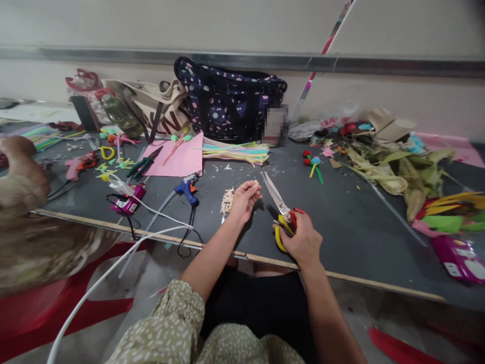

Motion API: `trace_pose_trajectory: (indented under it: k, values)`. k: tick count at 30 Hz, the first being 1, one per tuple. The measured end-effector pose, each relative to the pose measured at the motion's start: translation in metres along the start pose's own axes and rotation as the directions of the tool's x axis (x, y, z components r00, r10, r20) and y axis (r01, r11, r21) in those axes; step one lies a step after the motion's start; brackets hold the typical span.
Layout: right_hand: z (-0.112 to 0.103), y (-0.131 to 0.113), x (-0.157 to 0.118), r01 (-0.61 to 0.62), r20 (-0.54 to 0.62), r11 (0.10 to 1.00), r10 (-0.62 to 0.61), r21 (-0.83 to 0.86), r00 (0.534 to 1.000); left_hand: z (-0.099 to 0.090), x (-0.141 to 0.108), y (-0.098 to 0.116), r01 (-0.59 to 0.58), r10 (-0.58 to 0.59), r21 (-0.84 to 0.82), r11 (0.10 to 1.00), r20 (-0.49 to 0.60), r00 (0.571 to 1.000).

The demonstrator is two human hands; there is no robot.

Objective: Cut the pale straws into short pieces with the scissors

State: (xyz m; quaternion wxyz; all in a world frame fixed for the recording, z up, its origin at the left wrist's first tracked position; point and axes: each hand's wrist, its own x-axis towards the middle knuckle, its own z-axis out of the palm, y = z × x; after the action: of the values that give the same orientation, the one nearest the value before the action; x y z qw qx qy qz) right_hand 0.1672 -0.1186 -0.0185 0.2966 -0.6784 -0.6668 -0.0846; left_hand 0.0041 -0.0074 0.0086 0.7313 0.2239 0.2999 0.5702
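My right hand [305, 237] is closed around the red and yellow handles of a pair of scissors [281, 202]. The blades point up and away, toward the back of the table, and look slightly apart. My left hand [246, 199] is left of the blades, its fingertips pinched on a small pale piece [256, 183] too small to name. Beside that wrist lies a small heap of pale cut bits [227, 201] on the dark table top [352, 237].
A blue glue gun [187, 188], dark-handled pliers [144, 163] and pink paper [189, 156] lie to the left. Colourful sticks [237, 151] lie before a navy bag [231, 101]. Dried husks [401, 174] are at right. A white cable [125, 260] crosses the front edge; a co-worker's arm [22, 167] is at far left.
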Motion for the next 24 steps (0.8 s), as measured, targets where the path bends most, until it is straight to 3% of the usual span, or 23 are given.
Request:
trace_pose_trajectory:
  k: [10,15,19,24]
  values:
    - [-0.0042,-0.0035,0.0036,-0.04,0.056,0.999,0.04,0.0,0.998,0.0017,0.0,0.0014,0.072,-0.075,-0.086,0.994,-0.039,0.996]
    - [-0.0021,-0.0019,0.0012,0.058,-0.013,0.996,-0.059,-0.067,0.998,0.0019,0.0007,0.0011,0.074,-0.081,-0.129,0.989,-0.053,0.995]
    - [0.0012,0.0003,-0.0006,0.098,0.015,0.99,-0.097,-0.104,0.995,0.0029,0.0001,0.0011,0.075,-0.088,-0.133,0.988,-0.098,0.991]
    - [0.0011,0.0,0.0003,0.059,-0.012,0.987,-0.061,-0.15,0.998,0.0009,-0.0008,-0.0003,0.057,-0.06,-0.092,0.994,-0.031,0.998]
